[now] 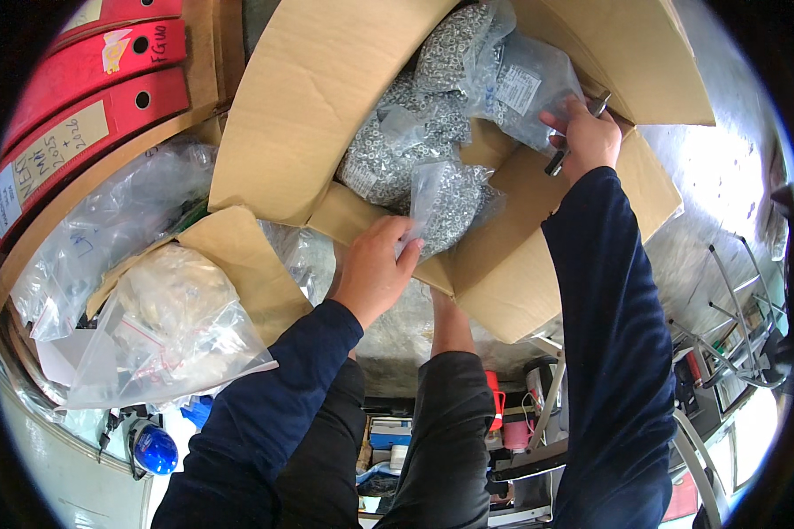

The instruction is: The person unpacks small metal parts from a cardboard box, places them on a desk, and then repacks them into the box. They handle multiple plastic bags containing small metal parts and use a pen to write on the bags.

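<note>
A clear plastic bag of small silvery metal fasteners [441, 207] sits at the front of an open cardboard box [318, 97], pinched at its lower corner by the person's left hand [375, 269], whose fingers are closed on the plastic just above the box's folded front flap. Behind it, more clear bags of the same grey hardware [415, 115] are heaped inside the box, one of them bearing a white label. At the box's far right corner the right hand [584, 134] is clenched around a short dark metal tool [573, 141], its ends showing above and below the fist, with the fingers touching the labelled bag [529, 93]. Both arms wear dark navy sleeves that rise from the lower edge of the view. To the left of the box, loose clear plastic bags [163, 322] lie piled on a second cardboard flap [238, 256], and red ring binders [79, 88] stand in a row along a wooden shelf at the upper left. Below, between the arms, a blue cap-like object [154, 450], a red container [494, 401] and grey metal tubing [723, 344] are visible on the floor.
</note>
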`<state>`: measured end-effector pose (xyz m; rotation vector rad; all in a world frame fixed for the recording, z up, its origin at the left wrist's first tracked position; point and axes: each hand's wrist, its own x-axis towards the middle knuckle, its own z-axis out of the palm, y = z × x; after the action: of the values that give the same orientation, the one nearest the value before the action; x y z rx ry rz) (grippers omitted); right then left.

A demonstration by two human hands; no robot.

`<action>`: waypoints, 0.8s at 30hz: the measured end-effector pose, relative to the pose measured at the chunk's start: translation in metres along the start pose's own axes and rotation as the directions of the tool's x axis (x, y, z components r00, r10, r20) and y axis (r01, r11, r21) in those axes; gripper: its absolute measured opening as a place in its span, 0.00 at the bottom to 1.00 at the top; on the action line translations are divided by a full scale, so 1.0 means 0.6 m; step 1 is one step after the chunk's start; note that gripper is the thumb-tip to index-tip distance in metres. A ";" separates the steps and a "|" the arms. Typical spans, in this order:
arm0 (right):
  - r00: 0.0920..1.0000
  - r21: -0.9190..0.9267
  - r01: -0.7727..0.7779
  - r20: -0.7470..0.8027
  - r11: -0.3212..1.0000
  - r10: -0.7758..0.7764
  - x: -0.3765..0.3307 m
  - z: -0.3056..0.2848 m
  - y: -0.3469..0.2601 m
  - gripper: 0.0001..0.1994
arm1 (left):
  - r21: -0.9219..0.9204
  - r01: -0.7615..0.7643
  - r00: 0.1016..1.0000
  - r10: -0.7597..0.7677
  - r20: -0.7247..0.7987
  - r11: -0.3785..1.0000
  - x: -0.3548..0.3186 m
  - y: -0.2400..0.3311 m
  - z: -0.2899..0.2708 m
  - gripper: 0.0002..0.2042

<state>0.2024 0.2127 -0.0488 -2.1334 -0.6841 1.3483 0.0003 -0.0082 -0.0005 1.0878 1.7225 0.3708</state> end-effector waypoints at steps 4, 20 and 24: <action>1.000 -0.010 0.002 -0.007 1.000 -0.002 -0.001 -0.001 0.001 0.15 | -0.011 0.009 1.000 -0.008 0.008 1.000 0.000 -0.001 -0.003 0.09; 0.978 0.071 0.190 0.074 0.979 -0.195 -0.124 -0.007 0.030 0.09 | -0.115 -0.030 0.997 0.022 -0.071 0.993 -0.005 -0.010 -0.006 0.08; 0.995 0.114 0.095 0.005 0.989 -0.096 -0.203 -0.016 0.062 0.08 | -0.148 0.026 0.995 -0.040 -0.095 0.989 0.003 -0.003 -0.001 0.08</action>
<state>0.1704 0.1035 0.0096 -1.9808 -0.6879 1.3162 -0.0015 -0.0078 -0.0023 0.9466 1.7678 0.5295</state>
